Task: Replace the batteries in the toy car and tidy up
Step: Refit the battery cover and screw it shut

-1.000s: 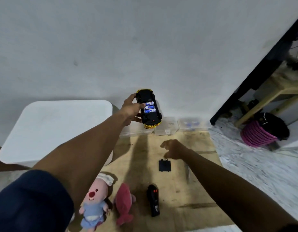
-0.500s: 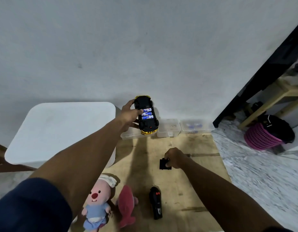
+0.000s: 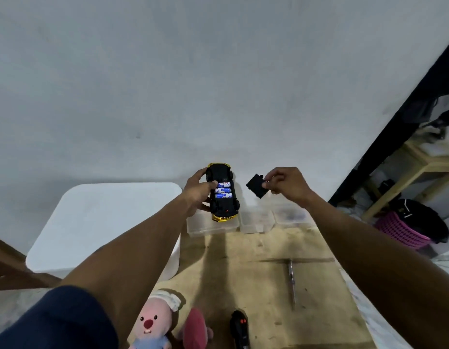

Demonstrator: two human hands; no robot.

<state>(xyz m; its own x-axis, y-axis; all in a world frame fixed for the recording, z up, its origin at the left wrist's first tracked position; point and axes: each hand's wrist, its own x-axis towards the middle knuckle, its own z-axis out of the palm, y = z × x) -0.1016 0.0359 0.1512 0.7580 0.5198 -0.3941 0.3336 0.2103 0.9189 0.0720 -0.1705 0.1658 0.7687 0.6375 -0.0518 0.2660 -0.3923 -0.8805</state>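
Left hand [image 3: 197, 191] grips the toy car [image 3: 222, 195] belly-up in the air, three batteries [image 3: 223, 190] showing in its open bay. Right hand [image 3: 285, 183] pinches the black cover [image 3: 255, 188] just beside it, not touching. Below: clear boxes [image 3: 256, 219], a screwdriver [image 3: 291, 280], the remote [image 3: 239, 329] on the wooden board [image 3: 243, 273].

The left hand [image 3: 197, 191] holds the toy car [image 3: 222, 193] belly-up above the left of three tubs [image 3: 210, 226] lined along the wall at the far edge of the board [image 3: 263, 278]. Three batteries [image 3: 223, 190] lie in the car. Just right of it, the right hand [image 3: 285, 183] holds the cover [image 3: 256, 189]. A screwdriver [image 3: 291, 280] lies on the board's right; a remote [image 3: 239, 328] and two plush toys [image 3: 152, 323] sit nearest. A table [image 3: 97, 222] stands left.
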